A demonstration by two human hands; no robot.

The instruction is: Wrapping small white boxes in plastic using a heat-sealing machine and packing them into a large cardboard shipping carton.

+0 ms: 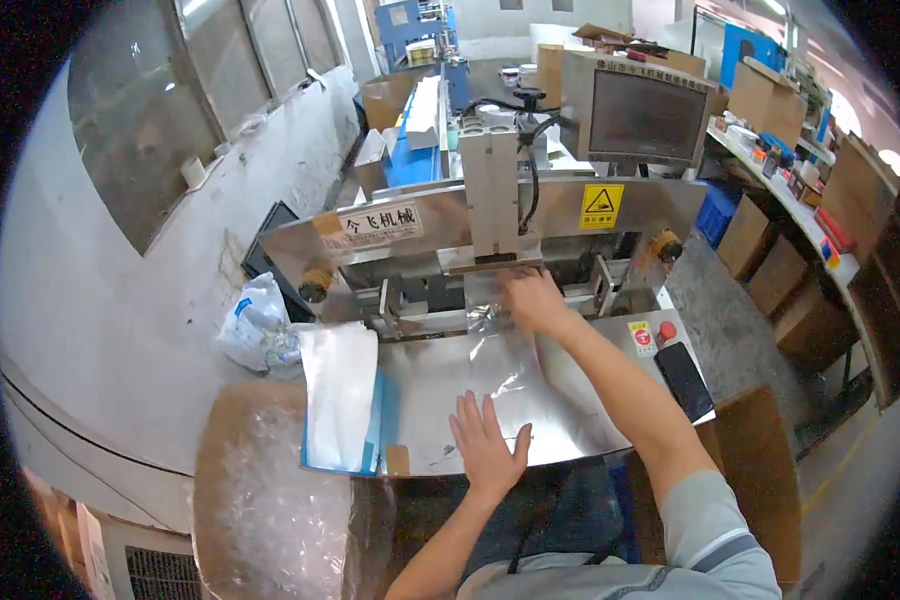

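Note:
My left hand (487,445) is over the front of the shiny metal worktop (430,375), its fingers spread and nothing in them. My right hand (535,300) reaches to the middle of the machine, just below its press head (492,190). Its fingers look stretched out and lie beside a shiny clear plastic piece (483,292) under the head; their tips are partly hard to make out. White sheets (340,375) lie in a blue tray (385,420) at the worktop's left end.
A red button (667,330) and a black phone (683,382) are at the right end. A screen (645,115) rises behind. Below left, a cardboard box (255,480) holds clear plastic pieces. A plastic bag (257,322) sits by the wall; another cardboard box (760,470) stands right.

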